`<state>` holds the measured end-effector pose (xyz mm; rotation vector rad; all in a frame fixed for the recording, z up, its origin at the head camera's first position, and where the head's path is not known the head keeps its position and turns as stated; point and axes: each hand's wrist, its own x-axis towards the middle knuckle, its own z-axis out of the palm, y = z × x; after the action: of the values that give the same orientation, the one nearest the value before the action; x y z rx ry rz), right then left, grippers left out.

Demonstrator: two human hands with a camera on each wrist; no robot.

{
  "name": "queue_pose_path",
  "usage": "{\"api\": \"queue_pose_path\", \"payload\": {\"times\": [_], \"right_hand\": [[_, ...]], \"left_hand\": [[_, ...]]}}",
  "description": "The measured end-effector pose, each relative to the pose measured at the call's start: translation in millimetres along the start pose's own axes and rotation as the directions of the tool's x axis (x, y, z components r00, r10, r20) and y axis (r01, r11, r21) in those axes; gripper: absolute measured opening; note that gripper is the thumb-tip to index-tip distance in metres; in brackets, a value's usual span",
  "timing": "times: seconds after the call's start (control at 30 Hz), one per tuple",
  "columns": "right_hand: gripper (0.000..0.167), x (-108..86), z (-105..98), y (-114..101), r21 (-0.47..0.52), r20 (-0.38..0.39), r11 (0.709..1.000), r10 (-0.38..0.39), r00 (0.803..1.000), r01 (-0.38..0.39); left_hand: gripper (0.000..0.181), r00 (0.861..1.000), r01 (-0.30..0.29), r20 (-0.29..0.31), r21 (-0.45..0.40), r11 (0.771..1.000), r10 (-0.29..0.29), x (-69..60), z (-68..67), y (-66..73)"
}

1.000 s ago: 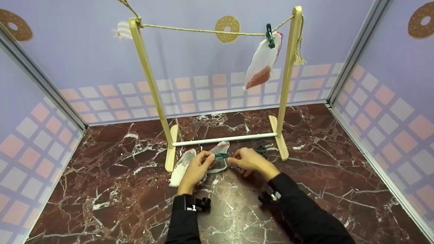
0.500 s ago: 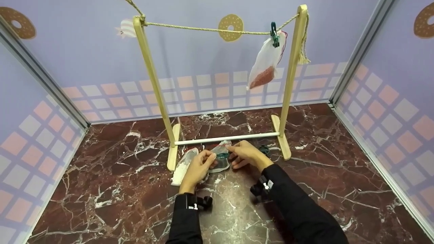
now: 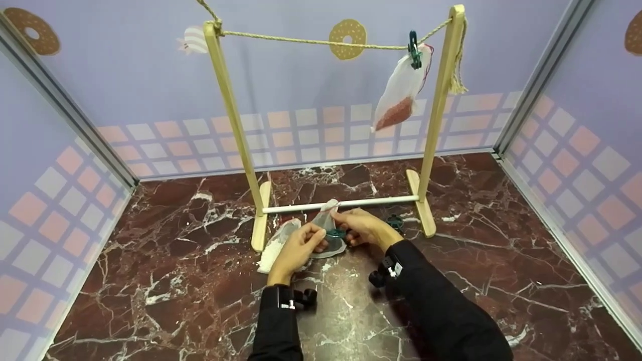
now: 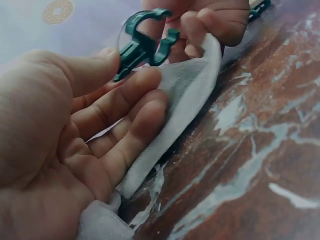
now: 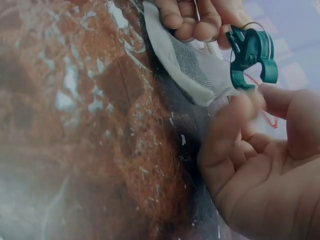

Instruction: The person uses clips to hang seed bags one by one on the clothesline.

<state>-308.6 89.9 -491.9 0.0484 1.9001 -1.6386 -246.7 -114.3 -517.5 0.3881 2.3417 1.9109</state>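
Between the thumb and forefinger of my left hand [image 3: 301,246] is a green plastic clip [image 4: 140,47], its curved mouth facing the right hand. My right hand [image 3: 363,225] pinches the upper part of a white mesh bag [image 3: 322,219] with a red drawstring, just beside the clip. The bag's wide end rests on the table below both hands. In the right wrist view the clip [image 5: 252,57] stands over the mesh [image 5: 185,62], close to the right fingertips. Some right fingers are hidden behind the clip in the left wrist view.
A second mesh bag [image 3: 273,253] of white grains lies left of the left hand. Another green clip [image 3: 394,221] lies by the right foot of the wooden stand [image 3: 441,100]. From its rope [image 3: 301,39] hangs a clipped bag [image 3: 401,93] with reddish contents.
My right hand has left the clip and moved up to the mesh bag, whose top is now raised. The left hand keeps hold of the clip. The head view has shifted slightly.
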Motion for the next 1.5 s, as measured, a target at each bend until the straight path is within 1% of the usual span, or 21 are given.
{"api": "queue_pose_path", "payload": {"times": [0.1, 0.2, 0.37, 0.43, 0.53, 0.6, 0.67, 0.77, 0.83, 0.9, 0.97, 1.03, 1.1, 1.2, 1.27, 1.33, 1.4, 1.5], "right_hand": [[0.036, -0.1, -1, 0, -0.039, -0.032, 0.998, -0.059, 0.998, 0.057], [0.032, 0.5, -1, 1, -0.035, -0.060, 0.994, -0.110, 0.992, 0.108], [0.025, 4.0, -3, 5, -0.017, -0.088, 0.987, -0.160, 0.983, 0.159], [0.022, 4.9, -2, 6, -0.015, -0.108, 0.984, -0.176, 0.978, 0.175], [0.020, 4.1, 0, 5, -0.027, -0.157, 0.978, -0.206, 0.966, 0.205], [0.019, 2.9, 1, 4, -0.055, -0.192, 0.971, -0.241, 0.952, 0.234], [0.017, 1.1, 2, 3, -0.078, -0.212, 0.961, -0.274, 0.938, 0.264], [0.016, -3.2, 3, 0, -0.102, -0.209, 0.944, -0.328, 0.921, 0.313], [0.016, -7.1, 5, -2, -0.105, -0.187, 0.930, -0.366, 0.912, 0.352], [0.017, -11.1, 5, -5, -0.107, -0.165, 0.914, -0.405, 0.899, 0.392], [0.017, -15.0, 6, -8, -0.119, -0.145, 0.895, -0.445, 0.884, 0.431], [0.017, -18.7, 5, -11, -0.129, -0.135, 0.880, -0.472, 0.871, 0.457], [0.017, -22.2, 4, -13, -0.148, -0.125, 0.867, -0.494, 0.860, 0.476], [0.016, -28.7, 3, -16, -0.171, -0.106, 0.853, -0.514, 0.851, 0.494], [0.015, -34.0, 1, -20, -0.178, -0.095, 0.846, -0.523, 0.847, 0.503], [0.014, -39.6, 0, -26, -0.208, -0.096, 0.829, -0.545, 0.833, 0.518], [0.013, -44.8, -2, -32, -0.252, -0.096, 0.803, -0.576, 0.812, 0.540], [0.014, -53.3, -3, -43, -0.317, -0.077, 0.760, -0.616, 0.784, 0.567]], "left_hand": [[0.025, 1.000, 0.016, 0.013, -0.018, 1.000, -0.016, 0.6, 0.6, 0.7], [0.026, 1.000, 0.017, 0.015, -0.017, 1.000, -0.016, 1.2, 0.7, 0.1], [0.023, 1.000, 0.000, 0.023, -0.021, 1.000, 0.001, -6.9, 0.5, 20.0], [0.022, 1.000, 0.005, 0.025, -0.027, 1.000, -0.004, -11.5, 0.4, 29.5], [0.021, 1.000, 0.016, 0.019, -0.035, 0.999, -0.015, -11.4, -0.4, 28.4], [0.020, 1.000, 0.027, 0.014, -0.048, 0.999, -0.026, -8.4, -0.7, 22.8], [0.020, 1.000, 0.023, 0.000, -0.075, 0.997, -0.023, -4.3, -1.2, 14.2], [0.020, 0.999, -0.020, -0.040, -0.111, 0.994, 0.015, 1.0, -2.3, 2.6], [0.021, 0.995, -0.070, -0.085, -0.139, 0.988, 0.058, 2.3, -3.6, -0.1], [0.020, 0.985, -0.123, -0.138, -0.167, 0.978, 0.101, 2.7, -5.4, 0.5], [0.018, 0.974, -0.163, -0.189, -0.203, 0.966, 0.125, 2.3, -7.6, 3.4], [0.017, 0.964, -0.192, -0.226, -0.231, 0.954, 0.139, 1.8, -9.6, 7.1], [0.018, 0.956, -0.212, -0.252, -0.238, 0.948, 0.151, 0.5, -11.4, 11.6], [0.019, 0.941, -0.238, -0.289, -0.195, 0.951, 0.176, -3.7, -15.9, 20.5], [0.019, 0.932, -0.255, -0.303, -0.155, 0.954, 0.200, -8.3, -20.8, 28.5], [0.018, 0.924, -0.273, -0.305, -0.105, 0.956, 0.231, -12.9, -27.2, 38.5], [0.017, 0.919, -0.293, -0.293, -0.064, 0.954, 0.262, -17.1, -34.9, 51.2], [0.017, 0.914, -0.315, -0.263, 0.019, 0.949, 0.308, -22.3, -46.9, 76.8]]}}
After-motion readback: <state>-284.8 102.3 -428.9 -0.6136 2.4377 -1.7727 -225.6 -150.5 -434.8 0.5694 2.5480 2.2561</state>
